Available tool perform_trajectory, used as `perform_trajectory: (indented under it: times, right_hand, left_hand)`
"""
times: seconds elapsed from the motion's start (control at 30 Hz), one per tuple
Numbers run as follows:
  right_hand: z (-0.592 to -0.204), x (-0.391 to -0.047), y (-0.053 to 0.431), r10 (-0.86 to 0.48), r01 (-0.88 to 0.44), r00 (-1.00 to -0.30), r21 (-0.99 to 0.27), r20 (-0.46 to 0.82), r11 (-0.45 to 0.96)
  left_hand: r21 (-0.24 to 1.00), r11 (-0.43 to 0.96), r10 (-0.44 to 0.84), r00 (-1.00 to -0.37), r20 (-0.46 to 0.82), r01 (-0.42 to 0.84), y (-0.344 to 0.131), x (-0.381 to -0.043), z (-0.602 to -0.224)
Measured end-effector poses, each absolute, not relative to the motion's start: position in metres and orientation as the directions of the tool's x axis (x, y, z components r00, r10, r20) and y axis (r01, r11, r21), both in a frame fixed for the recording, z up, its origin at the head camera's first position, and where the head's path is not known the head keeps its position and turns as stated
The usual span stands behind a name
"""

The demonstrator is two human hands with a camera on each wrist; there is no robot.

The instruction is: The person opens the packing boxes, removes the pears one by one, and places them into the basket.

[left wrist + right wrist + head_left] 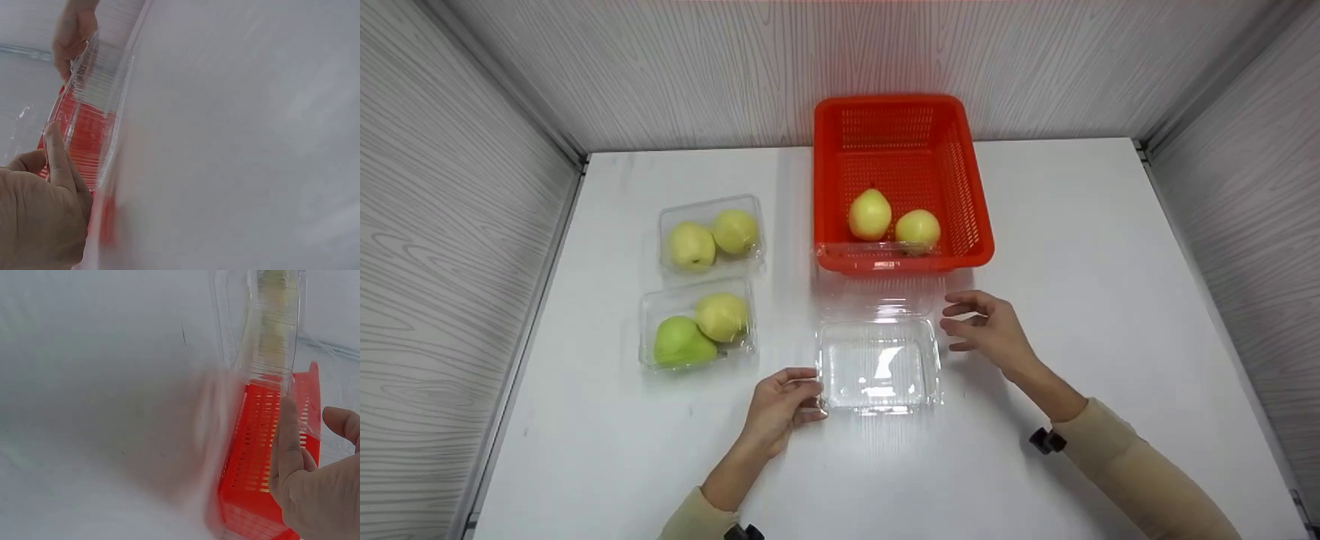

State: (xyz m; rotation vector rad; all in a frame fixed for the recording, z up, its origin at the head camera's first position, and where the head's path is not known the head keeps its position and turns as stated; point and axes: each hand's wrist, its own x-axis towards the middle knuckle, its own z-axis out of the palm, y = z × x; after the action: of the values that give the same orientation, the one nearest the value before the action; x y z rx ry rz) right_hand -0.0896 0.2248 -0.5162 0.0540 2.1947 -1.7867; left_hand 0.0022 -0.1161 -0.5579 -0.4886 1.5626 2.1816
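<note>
A clear plastic clamshell box (877, 367) stands on the white table with its lid raised toward the red basket. At the box's left edge, my left hand (784, 409) pinches the rim between thumb and fingers; the left wrist view shows this hand (50, 208) on the rim too. My right hand (990, 334) is just off the box's right side, fingers spread and holding nothing. In the right wrist view the fingertips of that hand (315, 484) are close to the box's clear wall (273, 337).
Behind the box is a red basket (979, 202) with two yellow pears, one pear (870, 215) and another pear (919, 227). To the left stand two clear boxes of fruit, the rear box (709, 210) and the front box (652, 311). Panels enclose the table (1080, 300).
</note>
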Motion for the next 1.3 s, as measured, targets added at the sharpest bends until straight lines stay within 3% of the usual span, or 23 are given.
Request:
perform_trajectory:
  times: [0.57, 1.3]
  right_hand:
    - [-0.533, -0.073, 0.208, -0.175, 0.352, -0.904, -0.912, -0.390, 0.212]
    - [-0.534, -0.073, 0.213, -0.158, 0.340, -0.907, -0.900, -0.390, 0.272]
  left_hand:
    - [0.812, -0.272, 0.109, -0.855, -0.508, -0.517, -0.116, 0.003, -0.557]
    - [0.796, -0.296, 0.154, -0.848, -0.507, -0.529, -0.110, 0.002, -0.557]
